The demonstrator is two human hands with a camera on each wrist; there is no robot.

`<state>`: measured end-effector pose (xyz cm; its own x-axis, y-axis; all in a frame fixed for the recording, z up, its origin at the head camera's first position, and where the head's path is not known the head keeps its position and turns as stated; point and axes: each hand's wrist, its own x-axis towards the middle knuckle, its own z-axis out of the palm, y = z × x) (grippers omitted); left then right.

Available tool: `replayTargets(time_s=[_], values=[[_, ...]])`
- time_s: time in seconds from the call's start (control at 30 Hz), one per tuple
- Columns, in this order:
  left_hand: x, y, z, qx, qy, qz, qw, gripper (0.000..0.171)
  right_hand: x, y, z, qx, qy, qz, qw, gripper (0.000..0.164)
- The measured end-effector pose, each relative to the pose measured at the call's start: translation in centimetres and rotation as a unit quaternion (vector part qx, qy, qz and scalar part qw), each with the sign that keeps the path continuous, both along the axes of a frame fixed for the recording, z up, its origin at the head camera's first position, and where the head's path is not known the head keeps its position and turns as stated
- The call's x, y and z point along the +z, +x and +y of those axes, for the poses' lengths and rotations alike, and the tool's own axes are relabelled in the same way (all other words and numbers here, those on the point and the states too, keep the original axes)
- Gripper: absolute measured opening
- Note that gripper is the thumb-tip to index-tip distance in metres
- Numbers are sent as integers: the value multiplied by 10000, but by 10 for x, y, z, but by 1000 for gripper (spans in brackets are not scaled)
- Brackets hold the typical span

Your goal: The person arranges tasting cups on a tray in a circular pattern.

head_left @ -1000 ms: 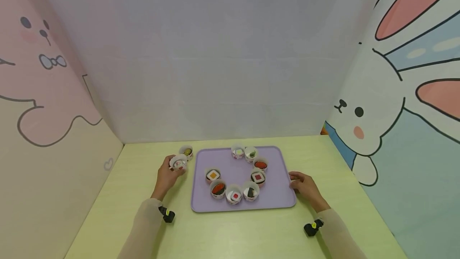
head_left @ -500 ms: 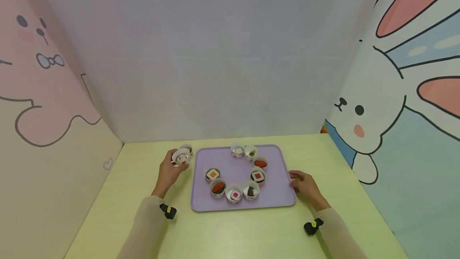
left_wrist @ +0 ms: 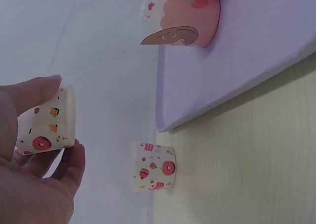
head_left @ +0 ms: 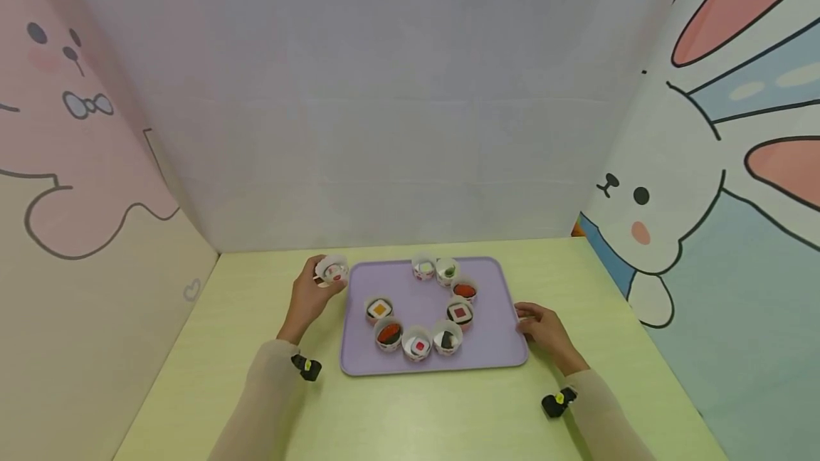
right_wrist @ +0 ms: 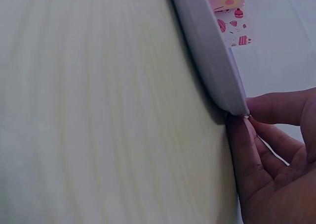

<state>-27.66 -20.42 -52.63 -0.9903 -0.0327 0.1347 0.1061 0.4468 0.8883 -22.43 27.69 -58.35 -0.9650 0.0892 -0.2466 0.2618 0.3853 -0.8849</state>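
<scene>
My left hand grips a small white paper cup with a pale and red piece inside, raised beyond the tray's far left corner. In the left wrist view, thumb and fingers wrap the printed side of this held cup. A second printed paper cup stands on the table just outside the tray; in the head view the held one hides it. At the right side, my right hand pinches the rim of the lilac tray; the right wrist view shows the thumb over the tray edge and fingers beneath.
Several paper cups with toy-like sushi pieces stand on the tray in a curve, among them an orange-centred roll and a red-topped piece. The yellow-green table meets a white backdrop, with cartoon-printed sheets on both sides.
My left hand has carried its cup away from me and slightly right, covering the other cup in the head view. The right hand stays at the tray's rim.
</scene>
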Motion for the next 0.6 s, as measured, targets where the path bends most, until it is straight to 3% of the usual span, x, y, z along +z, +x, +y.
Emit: replayTargets(time_s=[0.4,0.6], values=[[9,-10,20,-162,11,75,9998,68,3,1,1,61,51,44,10000,49],[12,-14,30,-395,-55,180,9990,65,4,2,0,31,30,8,10000,49]])
